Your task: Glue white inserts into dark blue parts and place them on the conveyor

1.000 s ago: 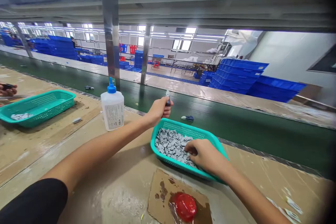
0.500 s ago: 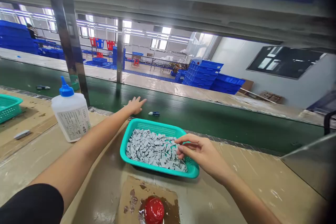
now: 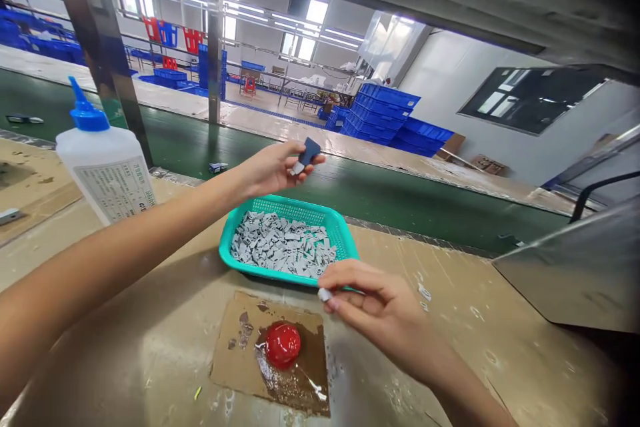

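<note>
My left hand [image 3: 270, 172] is raised over the far side of the basket, its fingers closed on a dark blue and light grey plastic part [image 3: 311, 149]. Between the thumb and fingertips of my right hand [image 3: 385, 307] is a small light grey plastic piece [image 3: 325, 294], just off the basket's near right corner. The green plastic basket [image 3: 346, 237] holds a heap of similar grey pieces [image 3: 280, 240]. In front of it, a red, wet-looking domed object [image 3: 283, 345] sits on a stained cardboard square [image 3: 225, 347].
A white bottle with a blue nozzle [image 3: 110, 160] stands at left, near my forearm. Behind the basket runs a green conveyor belt [image 3: 400, 203] carrying small dark parts [image 3: 217, 167]. A metal post [image 3: 95, 40] rises at left; a panel [image 3: 575, 273] stands at right.
My left hand, earlier spread over the belt, has come up and back holding the dark blue part. My right hand has moved from above the pieces toward me with a grey piece. The view has shifted.
</note>
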Demonstrator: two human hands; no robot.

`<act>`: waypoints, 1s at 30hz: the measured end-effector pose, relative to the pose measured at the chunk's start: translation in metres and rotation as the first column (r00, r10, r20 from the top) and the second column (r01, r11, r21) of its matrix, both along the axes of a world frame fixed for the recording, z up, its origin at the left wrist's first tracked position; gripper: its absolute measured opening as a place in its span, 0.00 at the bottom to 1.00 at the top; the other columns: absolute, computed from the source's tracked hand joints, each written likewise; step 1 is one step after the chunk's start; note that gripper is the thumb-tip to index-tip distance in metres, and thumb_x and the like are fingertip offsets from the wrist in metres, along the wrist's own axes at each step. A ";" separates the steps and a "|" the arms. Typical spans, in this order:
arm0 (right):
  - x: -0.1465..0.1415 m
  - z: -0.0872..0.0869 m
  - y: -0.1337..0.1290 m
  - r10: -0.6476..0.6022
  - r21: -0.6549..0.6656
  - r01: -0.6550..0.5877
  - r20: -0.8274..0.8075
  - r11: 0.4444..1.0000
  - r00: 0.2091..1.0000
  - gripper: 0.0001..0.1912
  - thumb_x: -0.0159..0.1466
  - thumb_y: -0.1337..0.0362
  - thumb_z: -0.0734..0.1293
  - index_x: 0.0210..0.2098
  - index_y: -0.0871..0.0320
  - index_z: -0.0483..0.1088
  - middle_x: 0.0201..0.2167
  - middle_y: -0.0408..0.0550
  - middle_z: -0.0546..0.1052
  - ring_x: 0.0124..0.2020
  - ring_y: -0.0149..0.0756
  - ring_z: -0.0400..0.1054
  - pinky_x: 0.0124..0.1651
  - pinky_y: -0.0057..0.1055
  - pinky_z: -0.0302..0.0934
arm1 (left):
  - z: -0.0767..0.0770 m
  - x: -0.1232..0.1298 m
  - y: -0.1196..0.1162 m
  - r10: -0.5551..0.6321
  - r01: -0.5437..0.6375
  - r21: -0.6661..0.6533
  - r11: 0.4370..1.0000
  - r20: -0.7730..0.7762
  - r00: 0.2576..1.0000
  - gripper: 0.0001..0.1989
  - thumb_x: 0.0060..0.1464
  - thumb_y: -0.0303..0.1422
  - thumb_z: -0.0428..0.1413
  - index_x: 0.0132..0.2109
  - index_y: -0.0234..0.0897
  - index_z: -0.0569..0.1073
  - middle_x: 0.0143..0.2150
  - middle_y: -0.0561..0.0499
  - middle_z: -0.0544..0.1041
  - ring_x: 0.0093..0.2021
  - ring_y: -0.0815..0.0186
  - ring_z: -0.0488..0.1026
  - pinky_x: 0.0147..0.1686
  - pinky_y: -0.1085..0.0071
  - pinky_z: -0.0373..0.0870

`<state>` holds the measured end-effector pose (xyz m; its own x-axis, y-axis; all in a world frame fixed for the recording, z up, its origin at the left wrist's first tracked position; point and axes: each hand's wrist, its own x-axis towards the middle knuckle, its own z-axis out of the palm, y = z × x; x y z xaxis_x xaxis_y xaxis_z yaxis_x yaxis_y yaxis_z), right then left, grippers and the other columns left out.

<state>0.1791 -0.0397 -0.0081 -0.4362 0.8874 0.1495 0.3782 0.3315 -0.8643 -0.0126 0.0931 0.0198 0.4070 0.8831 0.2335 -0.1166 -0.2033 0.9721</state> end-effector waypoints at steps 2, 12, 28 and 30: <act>-0.008 0.001 -0.012 0.052 0.073 -0.065 0.158 0.995 0.986 0.08 0.56 0.72 0.64 0.32 0.56 0.72 0.31 0.45 0.73 0.33 0.31 0.68 0.34 0.26 0.65 | 0.004 -0.001 -0.041 -0.113 0.146 -0.157 0.977 0.202 0.973 0.12 0.51 0.31 0.46 0.41 0.31 0.69 0.40 0.43 0.73 0.28 0.72 0.67 0.28 0.75 0.64; -0.020 -0.007 -0.017 0.112 0.123 -0.156 0.311 0.980 0.944 0.07 0.56 0.72 0.64 0.26 0.57 0.73 0.26 0.45 0.75 0.28 0.32 0.69 0.32 0.27 0.63 | -0.005 -0.014 -0.090 -0.177 0.176 -0.287 0.942 0.022 0.984 0.07 0.46 0.26 0.48 0.27 0.32 0.71 0.26 0.51 0.67 0.23 0.75 0.61 0.23 0.78 0.60; -0.022 -0.007 -0.021 0.116 0.208 -0.208 0.385 0.956 0.916 0.10 0.59 0.72 0.61 0.30 0.56 0.74 0.27 0.46 0.74 0.29 0.32 0.68 0.30 0.26 0.63 | -0.009 -0.011 -0.093 -0.238 0.224 -0.205 0.953 -0.046 0.970 0.06 0.43 0.24 0.53 0.31 0.33 0.73 0.26 0.52 0.70 0.25 0.73 0.66 0.29 0.76 0.65; -0.021 -0.007 -0.021 0.116 0.215 -0.217 0.403 0.952 0.908 0.10 0.59 0.72 0.61 0.30 0.56 0.74 0.27 0.46 0.74 0.29 0.32 0.68 0.30 0.26 0.63 | -0.008 -0.010 -0.093 -0.231 0.215 -0.210 0.954 -0.055 0.971 0.05 0.43 0.25 0.53 0.30 0.32 0.73 0.25 0.52 0.70 0.25 0.72 0.66 0.29 0.75 0.66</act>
<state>0.1580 -0.0605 -0.0151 -0.6421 0.7521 0.1484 0.5815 0.6040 -0.5450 -0.0229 -0.0003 0.0115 0.6085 0.7933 0.0199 -0.0586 0.0200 0.9981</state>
